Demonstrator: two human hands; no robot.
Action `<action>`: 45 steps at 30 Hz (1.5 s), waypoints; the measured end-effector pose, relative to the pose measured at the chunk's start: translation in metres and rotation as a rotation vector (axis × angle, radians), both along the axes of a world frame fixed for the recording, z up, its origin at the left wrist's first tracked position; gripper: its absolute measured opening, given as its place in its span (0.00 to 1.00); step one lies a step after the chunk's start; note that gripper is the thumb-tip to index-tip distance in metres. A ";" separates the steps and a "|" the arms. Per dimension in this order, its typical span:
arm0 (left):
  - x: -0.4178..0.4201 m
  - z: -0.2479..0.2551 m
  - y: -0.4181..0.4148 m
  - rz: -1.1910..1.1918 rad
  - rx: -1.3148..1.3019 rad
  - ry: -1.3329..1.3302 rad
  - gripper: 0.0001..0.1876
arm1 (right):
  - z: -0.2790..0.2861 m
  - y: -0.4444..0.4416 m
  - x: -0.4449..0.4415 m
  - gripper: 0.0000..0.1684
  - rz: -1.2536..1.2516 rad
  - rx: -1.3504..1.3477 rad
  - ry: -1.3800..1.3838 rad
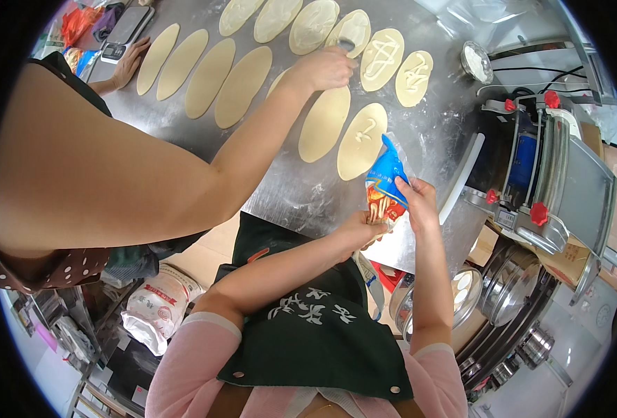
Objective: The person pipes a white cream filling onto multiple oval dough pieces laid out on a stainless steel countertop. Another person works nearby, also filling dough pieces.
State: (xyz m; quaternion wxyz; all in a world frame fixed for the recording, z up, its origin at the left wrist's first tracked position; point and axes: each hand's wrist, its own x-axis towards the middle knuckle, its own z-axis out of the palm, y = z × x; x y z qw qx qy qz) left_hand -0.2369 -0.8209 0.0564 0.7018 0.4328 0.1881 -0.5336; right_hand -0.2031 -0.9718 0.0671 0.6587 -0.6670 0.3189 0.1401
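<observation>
A blue and red plastic piping bag (386,180) is held between my two hands. My left hand (363,232) grips its lower, wide end, and my right hand (418,198) holds its side. The bag's blue tip lies beside an oval dough sheet (358,151) that bears a short squiggle of pale cream. A plain dough oval (324,125) lies to its left. Farther back, two ovals carry zigzag lines of cream, one of them a dough oval (382,60); others there have cream spread over them. Several bare ovals lie at the left.
A co-worker's hand (329,68) holds a small spreading tool (346,44) on a creamed oval; their arm crosses the steel table (287,193). A bowl of white powder (476,61), a white rod (462,177) and a roller machine (538,157) stand right. A scale (126,34) lies back left.
</observation>
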 end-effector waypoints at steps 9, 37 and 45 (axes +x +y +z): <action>0.016 -0.007 0.002 0.054 0.007 -0.052 0.11 | 0.012 0.001 -0.015 0.08 0.154 0.088 0.081; 0.018 -0.009 -0.004 -0.018 -0.010 -0.194 0.12 | -0.002 0.024 0.011 0.10 -0.105 0.233 0.049; 0.030 -0.018 -0.010 0.297 -0.181 0.029 0.11 | -0.011 0.016 0.012 0.14 0.025 0.113 0.038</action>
